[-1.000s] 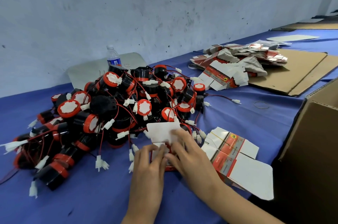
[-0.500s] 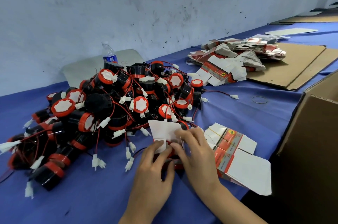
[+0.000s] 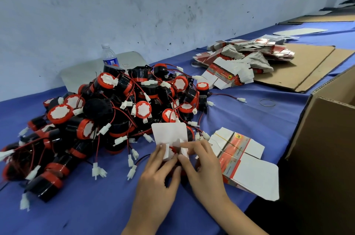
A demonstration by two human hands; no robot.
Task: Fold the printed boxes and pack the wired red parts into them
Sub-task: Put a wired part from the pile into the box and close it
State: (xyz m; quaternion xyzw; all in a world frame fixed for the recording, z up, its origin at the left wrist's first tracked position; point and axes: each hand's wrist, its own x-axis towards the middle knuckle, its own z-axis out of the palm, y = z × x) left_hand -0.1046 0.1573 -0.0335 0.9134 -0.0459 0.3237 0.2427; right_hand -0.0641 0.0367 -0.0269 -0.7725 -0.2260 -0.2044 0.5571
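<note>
A small printed box (image 3: pixel 170 135) stands on the blue table, its white top flap raised. My left hand (image 3: pixel 155 181) and my right hand (image 3: pixel 203 169) both grip it, thumbs pressing the small white side flaps inward. A red part shows inside the box between the flaps. Behind it lies a big heap of black-and-red wired parts (image 3: pixel 107 112) with white plugs. A bundle of flat printed boxes (image 3: pixel 240 158) lies just right of my right hand.
A brown cardboard carton (image 3: pixel 326 148) stands at the right edge. A larger pile of flat boxes (image 3: pixel 240 64) lies on cardboard sheets (image 3: pixel 307 65) at the back right. A water bottle (image 3: pixel 109 56) stands behind the heap. A rubber band (image 3: pixel 267 102) lies on the cloth.
My fingers have shifted from covering the box to pinching its side flaps inward; the top flap stands more upright. The view has tilted slightly.
</note>
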